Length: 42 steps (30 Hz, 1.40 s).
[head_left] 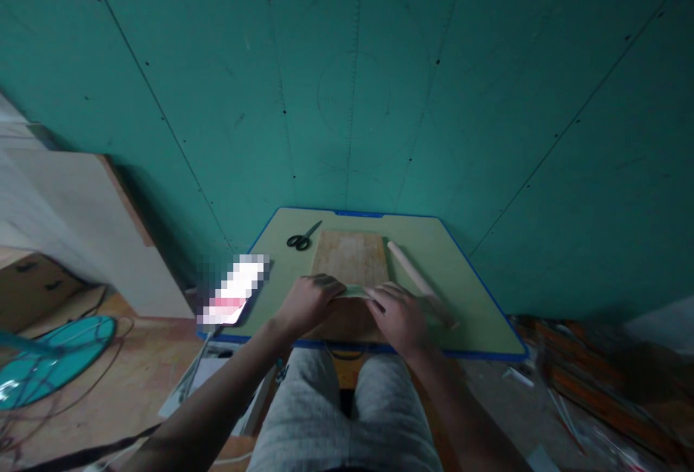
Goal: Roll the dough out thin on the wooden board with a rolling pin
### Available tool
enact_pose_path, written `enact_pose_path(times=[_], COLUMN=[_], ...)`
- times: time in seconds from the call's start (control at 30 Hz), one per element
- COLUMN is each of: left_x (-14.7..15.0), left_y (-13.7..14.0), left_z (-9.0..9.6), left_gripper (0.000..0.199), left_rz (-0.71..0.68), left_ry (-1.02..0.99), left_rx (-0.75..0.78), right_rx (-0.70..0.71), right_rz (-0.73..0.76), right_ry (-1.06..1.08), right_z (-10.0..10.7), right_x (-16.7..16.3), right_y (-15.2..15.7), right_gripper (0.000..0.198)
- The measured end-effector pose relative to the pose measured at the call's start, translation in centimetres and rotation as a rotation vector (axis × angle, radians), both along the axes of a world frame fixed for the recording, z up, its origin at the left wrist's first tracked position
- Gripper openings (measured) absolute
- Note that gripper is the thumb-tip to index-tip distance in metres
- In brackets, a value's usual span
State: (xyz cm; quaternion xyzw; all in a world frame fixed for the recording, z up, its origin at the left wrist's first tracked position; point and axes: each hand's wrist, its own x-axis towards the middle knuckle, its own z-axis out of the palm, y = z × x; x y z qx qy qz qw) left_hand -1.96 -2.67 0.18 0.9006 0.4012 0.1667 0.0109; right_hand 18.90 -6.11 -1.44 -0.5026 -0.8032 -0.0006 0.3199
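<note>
Over the near half of a wooden cutting board (351, 251), my left hand (311, 302) and my right hand (398, 313) are close together. Between them stretches a thin, pale greenish-white strip (355, 291), one end pinched in the closed fingers of each hand. What the strip is made of I cannot make out. To the right of the board lies a wooden rolling pin (420, 278), its near end beside my right hand. Scissors with black handles (302, 240) rest at the board's upper left, apart from both hands.
The small table (466, 298) has a pale top and blue rim, and stands against a green wall (352, 96). A lit, pixelated screen (237, 290) sits at its left edge. Left on the floor are a turquoise round base (81, 353) and cables; planks (590, 385) lie right.
</note>
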Motion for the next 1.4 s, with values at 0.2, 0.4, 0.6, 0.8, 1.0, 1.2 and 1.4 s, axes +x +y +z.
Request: enact_pose_path(times=[0.2, 0.4, 0.6, 0.8, 1.0, 1.2, 1.4], left_x=[-1.9, -1.9, -1.6, -1.7, -1.7, -1.2, -1.6], left_y=[0.9, 1.3, 1.0, 1.1, 1.3, 0.8, 0.7], left_z=[-2.0, -1.6, -0.6, -0.6, -1.0, -0.9, -1.3], left_gripper=[0.022, 0.036, 0.027, 0.031, 0.036, 0.020, 0.021], left_rz=[-0.051, 0.010, 0.102, 0.086, 0.081, 0.116, 0.059], left_ry=[-0.051, -0.048, -0.045, -0.057, -0.119, -0.207, -0.251], left_rx=[-0.057, -0.117, -0.095, -0.098, -0.125, -0.124, 0.055], right_rx=[-0.052, -0.022, 0.047, -0.370, -0.264, -0.314, -0.347], right_rz=[0.035, 0.106, -0.221, -0.746, -0.696, -0.583, -0.436], right_ry=[0.078, 0.116, -0.005, -0.308, -0.341, -0.149, -0.101], right_z=[-1.6, -1.4, 0.7, -1.2, -2.3, -1.9, -2.0], right_x=[1.1, 1.2, 8.0, 15.9, 14.6, 11.2, 9.0], right_y=[0.4, 0.4, 3.1, 4.9, 3.6, 3.1, 1.9], right_gripper=[0.032, 0.026, 0.041, 0.045, 0.032, 0.028, 0.028])
